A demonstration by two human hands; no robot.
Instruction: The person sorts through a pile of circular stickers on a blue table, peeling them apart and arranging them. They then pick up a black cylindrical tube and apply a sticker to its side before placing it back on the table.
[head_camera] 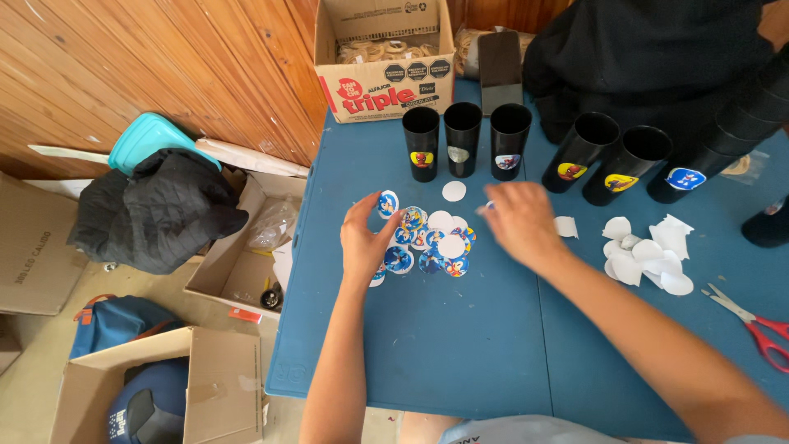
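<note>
- A pile of round stickers (431, 240), some showing blue cartoon pictures and some turned white side up, lay at the centre of the frame on the blue table (460, 345).
- The left hand (366, 245) rested at the pile's left edge, its thumb and fingertips pinching one blue round sticker (388, 203) lifted just above the heap.
- The right hand (519, 222) hovered at the pile's right edge, fingers loosely curled and pointing left; whether it gripped anything could not be told.
- One white disc (454, 191) lay alone just above the pile.
- Three black cups (463, 138) stood upright in a row above the pile, each with a sticker on its side.
- Three more black cups (625, 164) leaned in the upper right, also stickered, beside a person in dark clothing (657, 49).
- White paper scraps (645, 255) lay heaped right of centre.
- Red-handled scissors (756, 329) lay near the right edge.
- A cardboard box (386, 78) of rings stood at the top centre.
- A dark jacket (160, 210) and open cartons (238, 263) filled the floor at the left.
</note>
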